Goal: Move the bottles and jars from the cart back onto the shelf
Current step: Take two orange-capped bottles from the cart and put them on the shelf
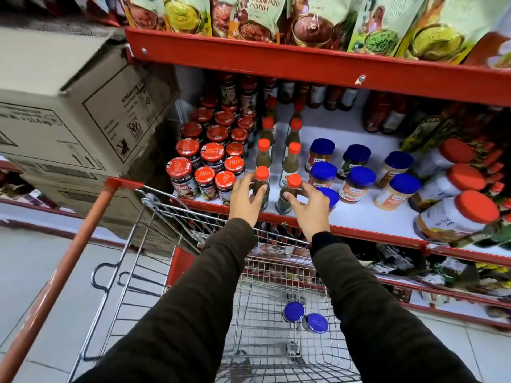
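My left hand (246, 201) wraps a green sauce bottle with an orange cap (262, 174) standing at the front edge of the white shelf (359, 214). My right hand (311, 210) grips a second orange-capped green bottle (294, 181) just to its right, also upright on the shelf. Behind them run two rows of the same bottles (264, 146). Two blue-lidded jars (293, 311) lie in the wire cart (193, 272) below, the second blue-lidded jar (316, 323) beside the first.
Red-lidded jam jars (212, 153) fill the shelf's left side; blue-lidded jars (359, 176) and large orange-lidded jars (467, 179) stand to the right. Cardboard boxes (69, 106) are stacked at the left. Chutney pouches (257, 17) hang on the red shelf above. The cart's red handle (55, 275) runs diagonally.
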A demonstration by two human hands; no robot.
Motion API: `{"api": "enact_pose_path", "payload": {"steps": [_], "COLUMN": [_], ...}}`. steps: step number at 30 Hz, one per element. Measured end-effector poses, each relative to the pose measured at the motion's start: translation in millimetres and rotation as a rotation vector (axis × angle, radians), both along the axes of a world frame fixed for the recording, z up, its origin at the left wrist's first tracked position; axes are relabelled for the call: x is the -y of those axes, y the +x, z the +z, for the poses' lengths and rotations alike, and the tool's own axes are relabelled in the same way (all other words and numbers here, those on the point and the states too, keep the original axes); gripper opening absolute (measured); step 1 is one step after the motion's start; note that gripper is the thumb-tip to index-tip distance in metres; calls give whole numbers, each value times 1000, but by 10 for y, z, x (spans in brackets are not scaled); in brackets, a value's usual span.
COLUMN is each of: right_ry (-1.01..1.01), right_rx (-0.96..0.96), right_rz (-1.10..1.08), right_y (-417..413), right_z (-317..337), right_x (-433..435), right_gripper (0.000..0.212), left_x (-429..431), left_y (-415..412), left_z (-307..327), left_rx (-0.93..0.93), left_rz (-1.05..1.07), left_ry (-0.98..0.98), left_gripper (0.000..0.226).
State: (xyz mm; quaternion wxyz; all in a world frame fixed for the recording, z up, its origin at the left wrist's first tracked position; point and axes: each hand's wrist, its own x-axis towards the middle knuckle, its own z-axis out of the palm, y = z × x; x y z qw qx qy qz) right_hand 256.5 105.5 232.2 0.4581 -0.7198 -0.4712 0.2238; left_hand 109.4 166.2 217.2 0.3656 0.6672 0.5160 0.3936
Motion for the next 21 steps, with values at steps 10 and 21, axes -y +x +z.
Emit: {"api": "enact_pose_path", "payload": {"steps": [10,21], "right_ry": [-123,-55], "right_rx": [143,97], "right_rz": [16,62], "right_y": [-60,-184], "right_z": [-116,-545], "right_x": [-218,614], "right_gripper": [36,46], "left_x": [-123,631], "left_y": [-5,-38], "left_z": [-90,-471], "left_rx": [-51,-64], "left_rz": [6,59], "left_ry": [13,5], "left_gripper": [39,52]}}
